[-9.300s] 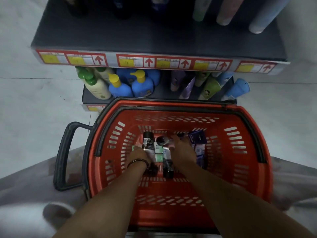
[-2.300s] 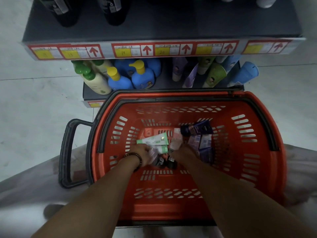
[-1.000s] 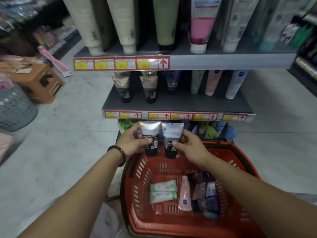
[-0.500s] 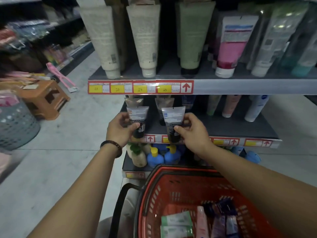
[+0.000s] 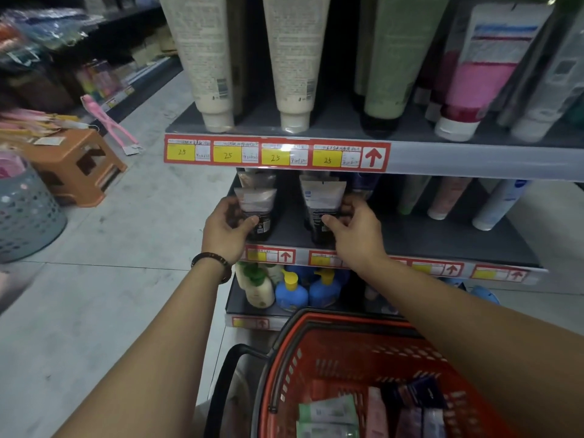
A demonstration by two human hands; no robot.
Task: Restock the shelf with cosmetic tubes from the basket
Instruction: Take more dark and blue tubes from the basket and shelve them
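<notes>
while behind shelf edge [image 5: 301,255], two tubes [image 5: 256,203]

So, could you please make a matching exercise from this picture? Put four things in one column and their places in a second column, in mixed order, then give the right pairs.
Things
1. green tubes
2. blue pump bottles
3. brown stool
4. grey tube

Places
A. on the floor, far left
B. held by the left hand at the middle shelf
C. in the red basket
D. on the bottom shelf

Pairs: 1-C, 2-D, 3-A, 4-B
</notes>
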